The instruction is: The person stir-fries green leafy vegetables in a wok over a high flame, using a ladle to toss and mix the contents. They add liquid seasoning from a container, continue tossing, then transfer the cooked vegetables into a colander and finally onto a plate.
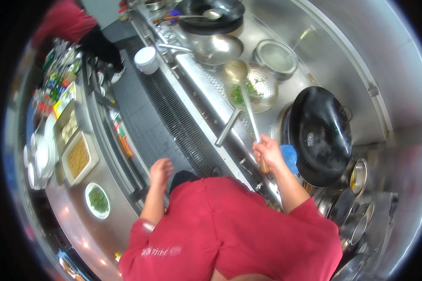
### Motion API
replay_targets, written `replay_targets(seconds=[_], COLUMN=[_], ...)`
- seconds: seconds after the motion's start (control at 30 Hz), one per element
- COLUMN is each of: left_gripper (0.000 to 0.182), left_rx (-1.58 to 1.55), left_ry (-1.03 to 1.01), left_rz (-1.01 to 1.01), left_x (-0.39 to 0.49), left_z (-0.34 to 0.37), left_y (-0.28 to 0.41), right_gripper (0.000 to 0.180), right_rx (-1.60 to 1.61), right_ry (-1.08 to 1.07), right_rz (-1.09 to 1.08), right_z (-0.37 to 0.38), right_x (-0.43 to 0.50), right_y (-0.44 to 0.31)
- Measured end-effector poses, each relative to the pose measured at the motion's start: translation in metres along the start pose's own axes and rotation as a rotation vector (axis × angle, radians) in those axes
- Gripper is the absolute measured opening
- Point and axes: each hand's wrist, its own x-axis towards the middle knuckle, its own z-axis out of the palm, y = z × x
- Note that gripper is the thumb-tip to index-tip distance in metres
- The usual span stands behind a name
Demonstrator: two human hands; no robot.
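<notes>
My right hand (267, 151) grips the wooden-ended handle of a long metal ladle (236, 72). The ladle's bowl is over the far left edge of a perforated strainer (267, 87), which holds chopped greens (238, 95). Whether the two touch, I cannot tell. The strainer's handle points toward me on the range's front ledge. To the right of my right hand, a black wok (320, 137) stands tilted, with a blue cloth (289, 158) at its near left edge. My left hand (161, 172) hangs free over the floor, slightly blurred, its fingers loosely bent and holding nothing.
Farther along the range are a metal colander (218, 49), a round pot (277, 58) and another wok (207, 8). Left stands a steel counter (123, 224) with a plate of greens (97, 200), food trays (93, 154) and stacked dishes (45, 158). A white bucket (146, 60) and a person (68, 26) are beyond.
</notes>
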Motion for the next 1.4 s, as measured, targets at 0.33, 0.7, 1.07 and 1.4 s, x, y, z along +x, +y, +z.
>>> replay_targets(seconds=[0.33, 0.7, 1.07, 1.4], left_gripper=[0.026, 0.019, 0.019, 0.009], left_rx=[0.046, 0.328, 0.863, 0.572], left_ry=[-0.836, -0.937, -0.975, -0.895], left_rz=[-0.646, -0.400, -0.039, -0.404], left_x=[0.116, 0.086, 0.045, 0.110], left_z=[0.251, 0.227, 0.243, 0.243], left_y=[-0.012, 0.105, 0.247, 0.180], right_gripper=[0.053, 0.052, 0.036, 0.033], right_rx=[-1.174, -1.410, -0.600, 1.070], right_ry=[0.388, 0.572, 0.730, 0.023], right_rz=[-0.084, -0.069, 0.018, 0.253], right_z=[-0.007, -0.021, -0.003, 0.025], right_x=[0.051, -0.015, -0.063, -0.017], right_y=[0.004, -0.062, -0.061, -0.025])
